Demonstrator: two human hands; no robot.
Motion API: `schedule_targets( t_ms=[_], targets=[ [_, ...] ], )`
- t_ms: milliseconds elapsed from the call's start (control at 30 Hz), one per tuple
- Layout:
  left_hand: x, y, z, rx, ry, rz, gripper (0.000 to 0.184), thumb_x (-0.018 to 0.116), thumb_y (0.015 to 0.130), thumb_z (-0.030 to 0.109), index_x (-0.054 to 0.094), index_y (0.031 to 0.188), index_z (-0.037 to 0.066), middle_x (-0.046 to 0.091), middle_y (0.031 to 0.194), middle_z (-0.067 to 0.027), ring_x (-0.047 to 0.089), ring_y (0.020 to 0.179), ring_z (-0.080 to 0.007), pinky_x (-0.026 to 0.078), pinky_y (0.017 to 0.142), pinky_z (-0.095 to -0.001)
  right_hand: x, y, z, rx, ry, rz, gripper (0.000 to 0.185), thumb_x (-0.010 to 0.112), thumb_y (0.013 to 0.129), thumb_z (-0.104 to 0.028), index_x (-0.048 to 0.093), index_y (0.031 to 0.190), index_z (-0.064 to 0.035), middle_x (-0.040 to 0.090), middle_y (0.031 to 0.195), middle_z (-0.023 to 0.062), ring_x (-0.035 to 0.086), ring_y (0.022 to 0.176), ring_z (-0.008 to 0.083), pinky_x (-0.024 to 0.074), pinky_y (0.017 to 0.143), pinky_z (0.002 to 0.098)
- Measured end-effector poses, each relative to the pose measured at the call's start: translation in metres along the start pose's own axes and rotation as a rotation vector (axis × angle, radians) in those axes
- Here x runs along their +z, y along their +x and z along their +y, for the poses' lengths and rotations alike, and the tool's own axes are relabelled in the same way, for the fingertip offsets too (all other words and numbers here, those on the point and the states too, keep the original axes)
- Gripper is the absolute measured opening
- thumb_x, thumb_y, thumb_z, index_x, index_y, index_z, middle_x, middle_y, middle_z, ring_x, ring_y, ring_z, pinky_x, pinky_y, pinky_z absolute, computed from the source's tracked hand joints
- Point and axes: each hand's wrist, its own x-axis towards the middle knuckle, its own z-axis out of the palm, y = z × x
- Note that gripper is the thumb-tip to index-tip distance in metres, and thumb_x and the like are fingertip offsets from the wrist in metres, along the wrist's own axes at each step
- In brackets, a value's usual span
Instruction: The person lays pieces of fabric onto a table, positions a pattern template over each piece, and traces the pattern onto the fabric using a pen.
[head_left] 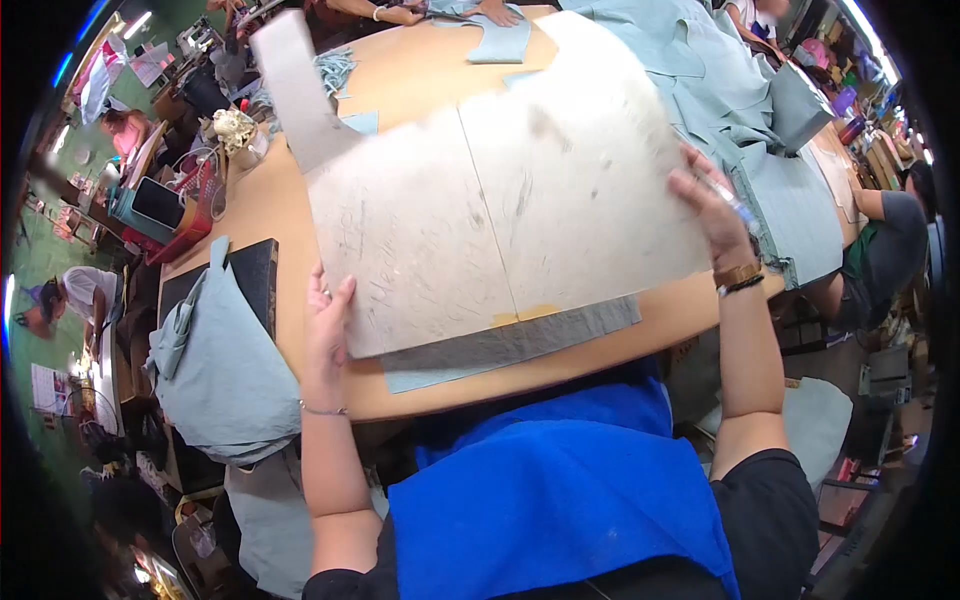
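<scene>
A large off-white cardboard pattern [510, 200] with pencilled writing and a line across its middle is tilted up over the wooden table. My left hand [330, 315] is closed on its lower left edge, with the thumb on the face. At the right edge my right hand [712, 210] grips the cardboard too, slightly blurred by motion. A thin clear pen-like item [735, 202] with a blue part also sits in my right hand. Below the pattern, a grey-blue fabric piece [520, 342] lies near the table's front edge, partly covered.
Light-blue fabric [790, 200] is heaped along the right side of the wooden table [420, 395]. More fabric [225, 370] drapes over a black board [262, 285] on the left. Across the table, another person's hands [495, 12] rest by a cut piece [500, 42]. A red basket [195, 225] stands left.
</scene>
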Motion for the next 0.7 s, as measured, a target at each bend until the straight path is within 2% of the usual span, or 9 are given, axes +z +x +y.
schedule_targets(
  t_ms=[33, 100, 167, 200, 267, 367, 567, 700],
  targets=[
    [-0.006, -0.007, 0.003, -0.008, 0.115, 0.026, 0.064, 0.062, 0.089, 0.000, 0.026, 0.143, 0.002, 0.057, 0.127, -0.0188, 0.057, 0.114, -0.0211, 0.048, 0.096, -0.0345, -0.019, -0.002, 0.030, 0.067, -0.135, 0.071, 0.053, 0.071, 0.084, -0.005, 0.050, 0.132, 0.0025, 0.064, 0.108, 0.0058, 0.061, 0.093, 0.0102, 0.0506, 0.080, 0.0232],
    [-0.022, -0.009, -0.014, 0.032, 0.273, -0.009, 0.064, 0.063, 0.089, 0.000, 0.027, 0.142, -0.003, 0.062, 0.118, -0.0172, 0.060, 0.107, -0.0190, 0.050, 0.091, -0.0304, -0.045, -0.009, 0.083, 0.127, -0.277, 0.071, 0.052, 0.075, 0.082, -0.009, 0.054, 0.128, 0.0017, 0.063, 0.094, 0.0010, 0.056, 0.080, 0.0062, 0.0469, 0.069, 0.0204],
    [-0.025, -0.010, -0.022, 0.086, 0.385, -0.001, 0.063, 0.065, 0.088, 0.001, 0.030, 0.140, -0.005, 0.065, 0.107, -0.0141, 0.063, 0.098, -0.0164, 0.052, 0.083, -0.0279, -0.039, -0.018, 0.089, 0.164, -0.432, 0.111, 0.052, 0.077, 0.081, -0.012, 0.056, 0.127, 0.0011, 0.058, 0.086, -0.0014, 0.052, 0.073, 0.0050, 0.0437, 0.064, 0.0199],
    [-0.028, -0.011, -0.022, 0.050, 0.444, 0.019, 0.061, 0.067, 0.087, 0.003, 0.034, 0.138, -0.005, 0.064, 0.102, -0.0118, 0.062, 0.093, -0.0150, 0.052, 0.080, -0.0268, -0.034, -0.021, 0.091, 0.181, -0.508, 0.131, 0.053, 0.078, 0.081, -0.014, 0.057, 0.127, 0.0008, 0.056, 0.082, -0.0027, 0.049, 0.070, 0.0044, 0.0421, 0.062, 0.0197],
    [-0.026, -0.015, -0.010, -0.022, 0.563, 0.056, 0.058, 0.070, 0.085, 0.006, 0.041, 0.134, -0.007, 0.063, 0.091, -0.0072, 0.061, 0.083, -0.0123, 0.051, 0.072, -0.0246, -0.028, -0.023, 0.097, 0.164, -0.578, 0.183, 0.052, 0.079, 0.079, -0.017, 0.058, 0.124, 0.0011, 0.053, 0.077, -0.0036, 0.048, 0.069, 0.0049, 0.0424, 0.061, 0.0201],
    [-0.030, -0.016, -0.011, 0.011, 0.658, 0.073, 0.054, 0.075, 0.081, 0.009, 0.050, 0.127, -0.007, 0.056, 0.084, -0.0031, 0.056, 0.074, -0.0096, 0.048, 0.065, -0.0234, -0.033, -0.026, 0.108, 0.134, -0.709, 0.196, 0.053, 0.082, 0.076, -0.018, 0.060, 0.121, 0.0011, 0.051, 0.075, -0.0035, 0.048, 0.068, 0.0059, 0.0427, 0.061, 0.0211],
    [-0.025, -0.026, 0.003, -0.024, 0.867, 0.088, 0.056, 0.077, 0.078, 0.014, 0.054, 0.124, -0.006, 0.056, 0.084, -0.0030, 0.055, 0.074, -0.0104, 0.048, 0.066, -0.0243, -0.035, -0.031, 0.106, 0.118, -0.781, 0.171, 0.053, 0.084, 0.073, -0.018, 0.062, 0.118, -0.0005, 0.052, 0.074, -0.0031, 0.048, 0.067, 0.0074, 0.0435, 0.061, 0.0227],
    [-0.032, -0.026, -0.003, -0.028, 0.845, 0.090, 0.060, 0.078, 0.077, 0.015, 0.053, 0.127, -0.007, 0.055, 0.084, -0.0028, 0.055, 0.075, -0.0108, 0.048, 0.067, -0.0248, -0.036, -0.033, 0.110, 0.082, -0.825, 0.168, 0.052, 0.084, 0.072, -0.018, 0.063, 0.117, -0.0004, 0.052, 0.074, -0.0027, 0.048, 0.067, 0.0073, 0.0439, 0.062, 0.0229]
  ],
)
